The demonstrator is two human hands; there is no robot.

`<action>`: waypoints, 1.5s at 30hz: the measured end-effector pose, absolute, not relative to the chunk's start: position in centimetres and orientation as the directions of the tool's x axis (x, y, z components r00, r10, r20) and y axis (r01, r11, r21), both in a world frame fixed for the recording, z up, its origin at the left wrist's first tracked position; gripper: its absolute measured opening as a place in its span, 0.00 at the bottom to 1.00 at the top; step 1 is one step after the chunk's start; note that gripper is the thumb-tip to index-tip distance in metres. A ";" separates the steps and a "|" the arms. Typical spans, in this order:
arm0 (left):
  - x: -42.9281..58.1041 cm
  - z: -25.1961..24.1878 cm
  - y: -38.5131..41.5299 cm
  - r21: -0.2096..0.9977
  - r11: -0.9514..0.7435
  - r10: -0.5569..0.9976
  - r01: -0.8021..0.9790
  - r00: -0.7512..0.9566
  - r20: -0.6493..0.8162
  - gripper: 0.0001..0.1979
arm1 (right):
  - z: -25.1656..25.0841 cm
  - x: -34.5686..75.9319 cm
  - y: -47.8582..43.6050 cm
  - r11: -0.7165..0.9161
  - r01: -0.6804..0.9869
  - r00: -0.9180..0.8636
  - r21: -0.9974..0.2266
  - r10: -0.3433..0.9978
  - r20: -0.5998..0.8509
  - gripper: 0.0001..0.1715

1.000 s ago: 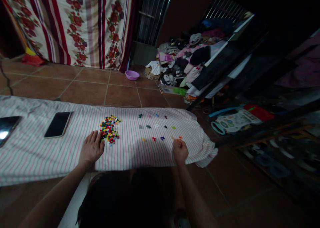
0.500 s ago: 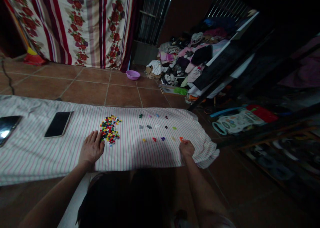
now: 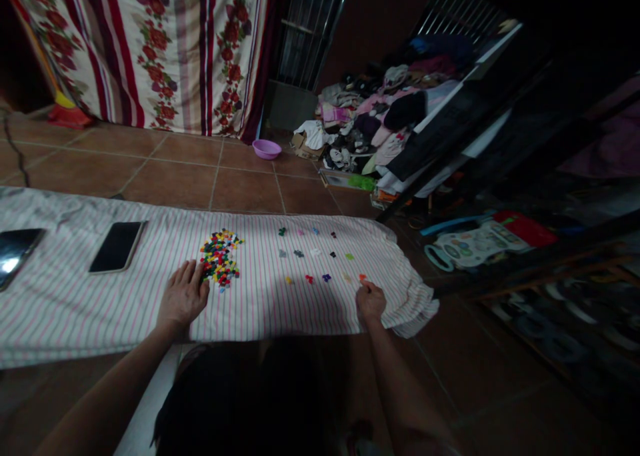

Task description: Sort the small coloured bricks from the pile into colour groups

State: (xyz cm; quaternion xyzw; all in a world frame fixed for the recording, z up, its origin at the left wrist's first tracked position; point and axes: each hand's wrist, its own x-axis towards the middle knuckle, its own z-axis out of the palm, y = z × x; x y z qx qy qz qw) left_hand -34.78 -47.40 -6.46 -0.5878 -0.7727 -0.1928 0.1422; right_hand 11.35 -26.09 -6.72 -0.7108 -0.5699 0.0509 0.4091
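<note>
My left hand (image 3: 185, 293) lies flat on the striped cloth, palm down with the fingers stretched out. Its fingertips touch the left edge of a heap of small colourful pieces (image 3: 219, 256), too small to make out in kind. My right hand (image 3: 371, 301) is closed, fingers curled, just below a little group of orange pieces (image 3: 363, 278). Whether anything is between its fingertips is hidden. Left of it, in the same row, sit beige pieces (image 3: 347, 277), dark blue pieces (image 3: 327, 278), red pieces (image 3: 309, 279) and yellow pieces (image 3: 289, 280).
Two more rows of small groups lie behind, including light green pieces (image 3: 349, 256) and dark green pieces (image 3: 282, 231). A phone (image 3: 117, 247) and another dark-screened device (image 3: 17, 256) rest at the left of the cloth (image 3: 260, 309). A purple basin (image 3: 267, 149) stands on the floor.
My right hand has drawn slightly left and back from the orange pieces, which now show more fully. My left hand has stayed in place.
</note>
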 end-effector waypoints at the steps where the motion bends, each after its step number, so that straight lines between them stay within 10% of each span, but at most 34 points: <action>1: -34.8 -6.5 -47.4 0.128 0.231 0.853 0.965 -0.264 0.450 0.28 | -6.8 11.3 -26.0 -0.021 0.768 0.354 -0.640 0.847 0.396 0.17; 16: -34.6 -6.6 -47.3 0.147 0.252 0.856 0.956 -0.291 0.427 0.27 | -5.5 7.4 -28.3 0.131 0.650 0.426 -0.748 0.753 0.502 0.21; 22: -34.7 -6.6 -47.3 0.159 0.265 0.859 0.951 -0.308 0.409 0.27 | -3.8 -2.8 -32.3 0.342 0.519 0.022 -0.784 0.911 0.412 0.22; 28: -34.8 -6.5 -47.3 0.214 0.255 0.860 0.943 -0.322 0.396 0.26 | -4.6 -13.1 -36.2 0.568 0.384 -0.512 -0.728 0.787 0.344 0.16; 45: -34.7 -6.4 -47.2 0.196 0.257 0.863 0.946 -0.316 0.394 0.26 | -6.4 -17.6 -36.3 0.692 0.533 -0.599 -0.486 0.715 0.360 0.13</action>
